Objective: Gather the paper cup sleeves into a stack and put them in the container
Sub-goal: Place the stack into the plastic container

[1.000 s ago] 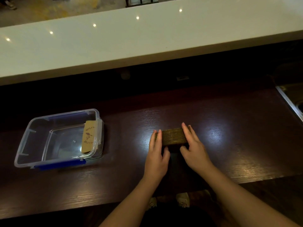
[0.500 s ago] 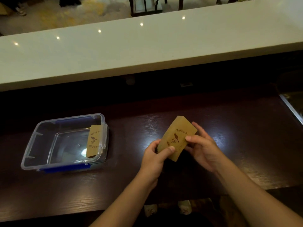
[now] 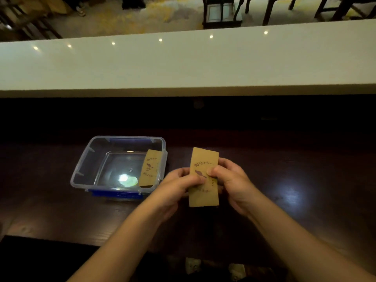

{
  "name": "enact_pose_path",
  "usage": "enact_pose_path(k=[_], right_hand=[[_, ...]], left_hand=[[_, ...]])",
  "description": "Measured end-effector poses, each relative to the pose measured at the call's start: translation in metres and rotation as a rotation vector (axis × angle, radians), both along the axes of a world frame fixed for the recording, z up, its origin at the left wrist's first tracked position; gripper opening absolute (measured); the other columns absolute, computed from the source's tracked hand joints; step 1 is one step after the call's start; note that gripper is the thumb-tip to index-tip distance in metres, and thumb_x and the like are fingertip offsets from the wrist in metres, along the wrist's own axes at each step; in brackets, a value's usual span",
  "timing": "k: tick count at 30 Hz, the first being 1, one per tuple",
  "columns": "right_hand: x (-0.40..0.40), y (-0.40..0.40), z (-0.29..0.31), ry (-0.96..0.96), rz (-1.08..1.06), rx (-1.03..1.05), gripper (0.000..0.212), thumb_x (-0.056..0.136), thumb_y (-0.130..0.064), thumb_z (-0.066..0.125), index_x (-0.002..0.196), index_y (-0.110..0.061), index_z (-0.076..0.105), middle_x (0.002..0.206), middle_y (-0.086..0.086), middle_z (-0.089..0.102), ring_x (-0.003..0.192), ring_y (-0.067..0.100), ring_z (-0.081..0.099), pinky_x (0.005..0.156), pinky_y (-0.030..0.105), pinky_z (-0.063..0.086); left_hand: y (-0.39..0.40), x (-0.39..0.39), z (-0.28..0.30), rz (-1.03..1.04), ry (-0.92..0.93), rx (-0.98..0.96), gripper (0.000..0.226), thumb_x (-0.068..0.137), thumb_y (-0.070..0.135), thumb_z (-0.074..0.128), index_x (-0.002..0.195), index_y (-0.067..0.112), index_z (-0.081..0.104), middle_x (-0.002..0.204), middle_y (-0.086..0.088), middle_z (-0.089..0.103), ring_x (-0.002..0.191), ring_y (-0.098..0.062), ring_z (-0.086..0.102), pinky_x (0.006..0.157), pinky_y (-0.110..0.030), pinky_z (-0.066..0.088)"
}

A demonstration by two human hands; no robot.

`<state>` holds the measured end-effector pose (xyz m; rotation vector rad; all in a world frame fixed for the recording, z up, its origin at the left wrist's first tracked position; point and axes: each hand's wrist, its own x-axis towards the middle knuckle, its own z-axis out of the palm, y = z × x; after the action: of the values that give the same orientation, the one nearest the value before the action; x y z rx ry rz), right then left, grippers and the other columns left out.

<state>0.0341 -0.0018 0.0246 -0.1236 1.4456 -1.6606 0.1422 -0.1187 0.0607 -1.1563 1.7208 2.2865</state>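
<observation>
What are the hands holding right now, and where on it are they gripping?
Both hands hold the stack of paper cup sleeves upright above the counter: left hand and right hand pinch its long side edges near mid-height, thumbs on the printed face.

left hand (image 3: 179,185) bare | right hand (image 3: 234,182) bare | forearms unsleeved
</observation>
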Motion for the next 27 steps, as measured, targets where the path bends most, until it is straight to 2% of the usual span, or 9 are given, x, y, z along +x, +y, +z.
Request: enact_pose_path(k=[3,6,8,10,12,14,18,23,27], right_hand=[[0.010,-0.035,0.011,0.004,0.079,-0.062,0.042,0.083,-0.010,0.066,0.124,-0.014,0.058,0.103,0.005,0.076,0.089,0.018,0.074,0.067,0.032,0.060],[0.019,-0.065,0.017,-0.045,0.149,-0.095,0.060,0.076,-0.034,0.073,0.130,-0.022,0.051,0.109,0.006,0.073,0.096,0.021,0.072,0.077,0.038,0.059],[0.026,-0.083,0.017,0.047,0.147,0.028,0.068,0.075,-0.048,0.070,0.134,-0.023,0.047,0.097,-0.001,0.071,0.082,0.013,0.071,0.064,0.029,0.056],[0.031,-0.098,0.009,0.238,0.138,0.231,0.071,0.079,-0.052,0.064,0.140,-0.019,0.045,0.102,-0.001,0.066,0.078,0.015,0.068,0.060,0.030,0.056],[0.036,-0.111,0.001,0.404,0.180,0.412,0.077,0.078,-0.056,0.060,0.142,-0.018,0.041,0.119,0.005,0.063,0.092,0.025,0.068,0.075,0.042,0.059],[0.043,-0.122,-0.003,0.449,0.244,0.477,0.079,0.075,-0.058,0.061,0.138,-0.015,0.044,0.116,0.004,0.061,0.098,0.031,0.066,0.082,0.049,0.058],[0.048,-0.138,-0.015,0.452,0.295,0.463,0.029,0.083,-0.037,0.065,0.109,-0.026,0.057,0.109,0.001,0.069,0.095,0.024,0.068,0.078,0.049,0.060],[0.046,-0.136,-0.020,0.443,0.256,0.431,0.026,0.087,-0.019,0.061,0.113,-0.021,0.062,0.108,0.005,0.072,0.094,0.025,0.070,0.076,0.047,0.061],[0.038,-0.126,-0.022,0.340,0.205,0.368,0.029,0.089,-0.014,0.062,0.117,-0.018,0.060,0.109,0.009,0.072,0.097,0.026,0.071,0.080,0.047,0.060]], left_hand=[[-0.028,0.016,0.012,0.073,0.016,-0.097,0.022,0.082,0.007,0.065,0.104,0.011,0.065,0.093,-0.005,0.075,0.089,-0.020,0.070,0.080,-0.040,0.056],[-0.064,0.036,0.020,0.154,0.052,-0.176,0.019,0.084,0.001,0.059,0.099,0.010,0.066,0.088,-0.007,0.074,0.077,-0.017,0.071,0.065,-0.032,0.058],[-0.097,0.049,0.024,0.193,0.028,-0.263,0.019,0.085,0.002,0.059,0.100,0.012,0.064,0.094,-0.007,0.072,0.082,-0.018,0.070,0.066,-0.031,0.058],[-0.132,0.062,0.022,0.209,-0.042,-0.303,0.021,0.087,0.005,0.057,0.107,0.009,0.061,0.100,-0.011,0.069,0.088,-0.021,0.067,0.072,-0.033,0.055],[-0.162,0.070,0.014,0.179,-0.154,-0.323,0.030,0.088,0.007,0.058,0.118,0.004,0.057,0.106,-0.014,0.067,0.093,-0.024,0.065,0.073,-0.032,0.052],[-0.184,0.074,0.004,0.131,-0.249,-0.344,0.037,0.087,0.009,0.061,0.122,0.002,0.052,0.107,-0.015,0.066,0.093,-0.024,0.065,0.069,-0.031,0.051],[-0.208,0.071,-0.021,0.092,-0.369,-0.297,0.047,0.084,0.012,0.066,0.126,0.003,0.047,0.110,-0.018,0.065,0.093,-0.027,0.066,0.067,-0.033,0.053],[-0.212,0.063,-0.043,-0.064,-0.469,-0.186,0.036,0.085,0.017,0.065,0.118,0.009,0.056,0.112,-0.014,0.067,0.104,-0.030,0.064,0.098,-0.048,0.049],[-0.214,0.054,-0.048,-0.074,-0.446,-0.125,0.031,0.086,0.017,0.063,0.116,0.010,0.057,0.115,-0.015,0.065,0.106,-0.032,0.063,0.097,-0.051,0.049]])
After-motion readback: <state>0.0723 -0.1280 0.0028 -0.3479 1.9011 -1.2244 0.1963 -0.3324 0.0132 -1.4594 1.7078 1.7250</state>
